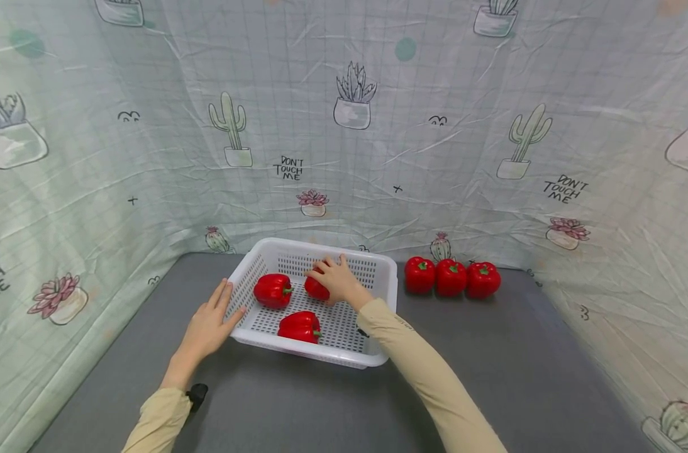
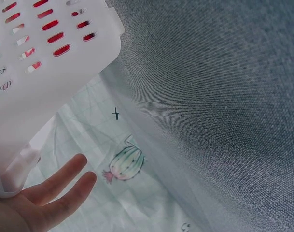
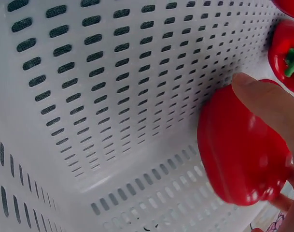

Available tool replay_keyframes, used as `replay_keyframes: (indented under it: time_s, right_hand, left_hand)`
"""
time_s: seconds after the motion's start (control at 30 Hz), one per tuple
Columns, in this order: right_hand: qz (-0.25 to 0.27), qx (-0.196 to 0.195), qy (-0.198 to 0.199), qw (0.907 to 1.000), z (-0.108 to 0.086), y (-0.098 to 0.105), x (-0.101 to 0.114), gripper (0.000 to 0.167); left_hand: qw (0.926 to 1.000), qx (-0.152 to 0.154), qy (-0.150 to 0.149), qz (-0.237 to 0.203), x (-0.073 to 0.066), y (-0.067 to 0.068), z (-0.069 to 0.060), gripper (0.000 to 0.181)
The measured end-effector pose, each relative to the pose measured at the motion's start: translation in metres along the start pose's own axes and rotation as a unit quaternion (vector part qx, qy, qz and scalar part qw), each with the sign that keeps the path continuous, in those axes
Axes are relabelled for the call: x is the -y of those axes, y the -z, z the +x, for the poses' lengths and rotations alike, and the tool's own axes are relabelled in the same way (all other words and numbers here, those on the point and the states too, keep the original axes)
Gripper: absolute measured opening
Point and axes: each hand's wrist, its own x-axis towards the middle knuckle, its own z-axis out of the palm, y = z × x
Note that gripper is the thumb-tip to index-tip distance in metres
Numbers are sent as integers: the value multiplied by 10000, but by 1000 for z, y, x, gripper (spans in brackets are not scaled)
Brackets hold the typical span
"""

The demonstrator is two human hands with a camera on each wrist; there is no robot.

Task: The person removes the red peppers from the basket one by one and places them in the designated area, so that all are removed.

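My right hand grips a red bell pepper inside a white plastic basket, near its back wall. In the right wrist view the thumb lies along one side of the pepper, and part of the far side is hidden. Two more red bell peppers lie in the basket: one at the left and one at the front, with green stems facing right. My left hand rests against the basket's left end with straight fingers. In the left wrist view two fingers extend past the basket wall.
Three red bell peppers, left, middle and right, stand in a row on the grey table, right of the basket. A cactus-printed cloth hangs behind the table and at both sides.
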Motion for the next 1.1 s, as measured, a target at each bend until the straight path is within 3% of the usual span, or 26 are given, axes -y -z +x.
replay_keyframes:
  time_s: [0.27,0.57,0.87,1.1]
  right_hand:
    - [-101,279,-191,9994,-2,-2,0,84]
    - [-22,241,-354,9991,-3,-3,1,74]
    - [-409,32,-360,9985,-2,-3,2,71]
    - [-76,102,-408,9991,-1,-4,0,71]
  left_hand:
    - [10000,7,23,8,-1,-1,0,69]
    - [10000,-23,15,13,0,-2,-2,69]
    - [10000,-24,17,16,0,-3,-2,69]
    - [10000,-5,17,-18,-1,-3,-2,69]
